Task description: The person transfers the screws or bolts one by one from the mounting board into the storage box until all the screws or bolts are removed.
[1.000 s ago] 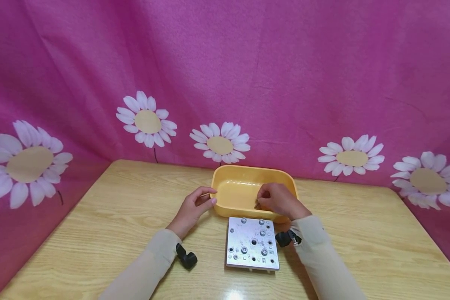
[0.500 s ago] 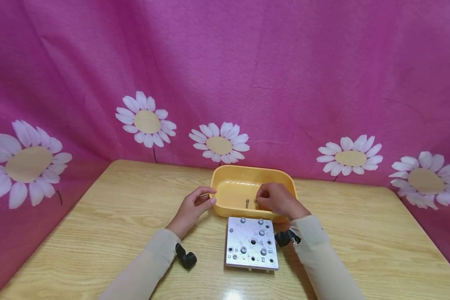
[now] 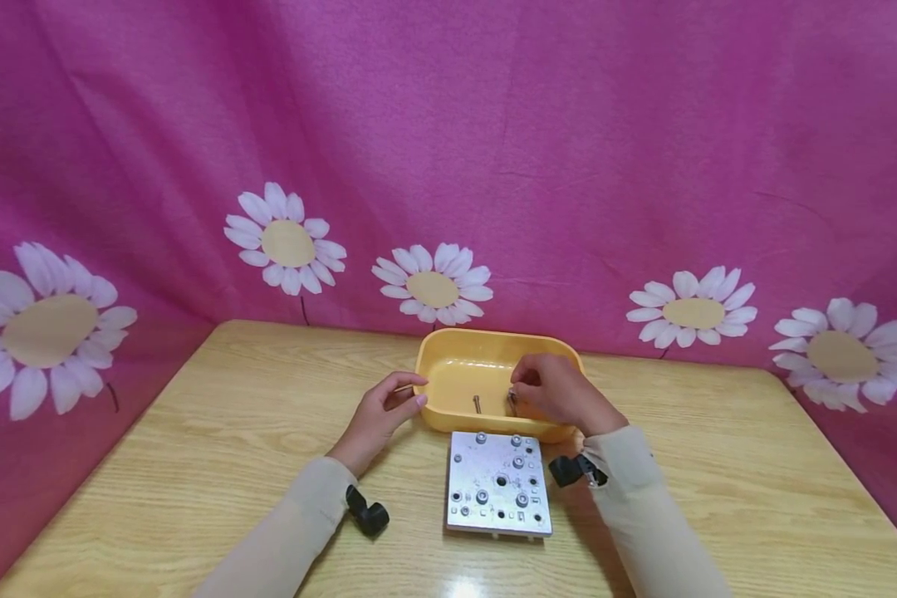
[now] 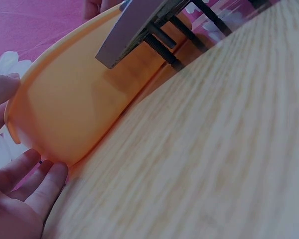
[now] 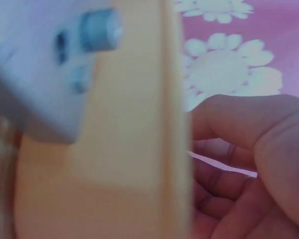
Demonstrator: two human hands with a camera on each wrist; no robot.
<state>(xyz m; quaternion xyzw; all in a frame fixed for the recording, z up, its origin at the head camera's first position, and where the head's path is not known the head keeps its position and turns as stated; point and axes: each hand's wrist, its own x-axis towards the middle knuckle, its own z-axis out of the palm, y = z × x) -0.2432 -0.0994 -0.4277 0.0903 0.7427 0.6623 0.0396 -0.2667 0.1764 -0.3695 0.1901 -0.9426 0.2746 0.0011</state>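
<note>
In the head view my right hand (image 3: 561,390) is inside the yellow plastic bin (image 3: 448,421), pinching a small metal bolt (image 3: 512,399) between thumb and fingertips. A second bolt (image 3: 477,404) lies apart on the bin floor, to the left. My left hand (image 3: 377,415) rests its fairly straight fingers against the bin's left end; the left wrist view has these fingers (image 4: 47,186) touching the outer wall low down. The right wrist view shows curled fingers (image 5: 219,184) behind the bin wall, which hides the fingertips and bolt.
A square metal plate (image 3: 486,465) with holes and several socket-head bolts stands just in front of the bin, raised on threaded legs (image 4: 164,52). The wooden table (image 3: 269,399) carries everything. A pink flowered cloth (image 3: 538,166) hangs behind.
The loose bolt has come into sight beside my right hand and shifted left. My right hand rises slightly, showing the pinched bolt more clearly. The left hand stays at the bin's end.
</note>
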